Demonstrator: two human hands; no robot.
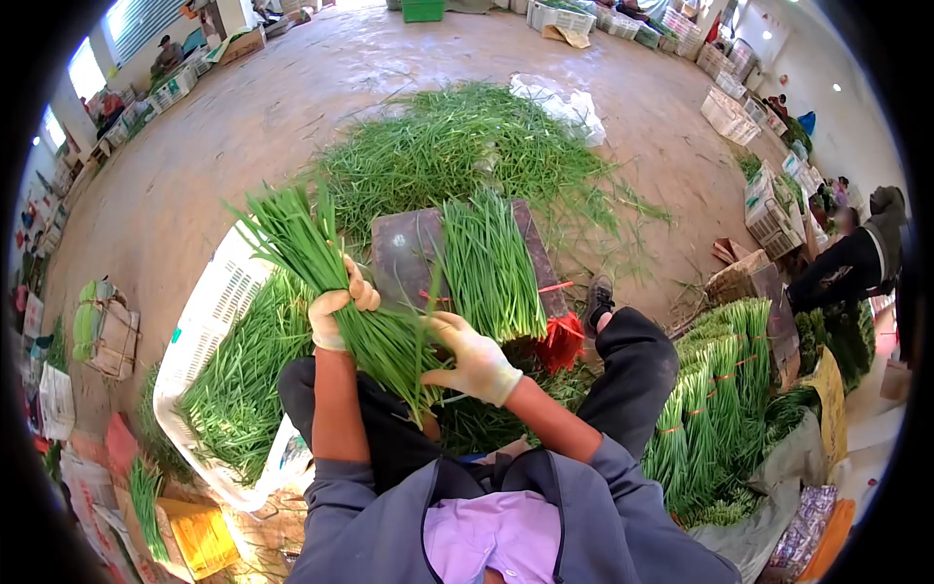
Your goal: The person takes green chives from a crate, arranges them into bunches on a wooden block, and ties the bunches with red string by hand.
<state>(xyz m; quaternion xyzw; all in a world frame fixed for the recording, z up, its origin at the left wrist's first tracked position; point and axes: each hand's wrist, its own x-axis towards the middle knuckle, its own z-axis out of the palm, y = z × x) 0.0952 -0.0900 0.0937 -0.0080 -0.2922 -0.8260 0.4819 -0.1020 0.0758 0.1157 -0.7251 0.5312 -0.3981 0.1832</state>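
Fingers of L hand (336, 313) (pale glove): wrapped shut round garlic-chive bunch (375, 336), approx. mid-length; prob. held there so leaf tips and stem ends both stay free. R hand (479, 362) (same glove type): thumb and fingers spread wide beside lower stems; seemingly there to guide or even them, not bear the wt. Any blade pinched: can't tell.

Position, held bunch: over lap, slanted, tips up and to L, stems down twd. R hand.

Dark board (404, 255), ahead of knees: carries chive heap (491, 268), stems twd. person, leaves away; aligned lengthwise, presumably to keep ends together. Red ties (559, 343) at its near R corner, apparently for easy reach.

White crate (175, 362), L side: loose chives (238, 375) within, walls containing them, close to L arm.

Tied bunches (715, 399), R side: packed side by side, red bands round them, prob. for neatness and mutual support.

Floor, beyond board: tangled greens (428, 146), spread wide, apparently kept off the board; white plastic sheet (574, 105) at far R edge of pile
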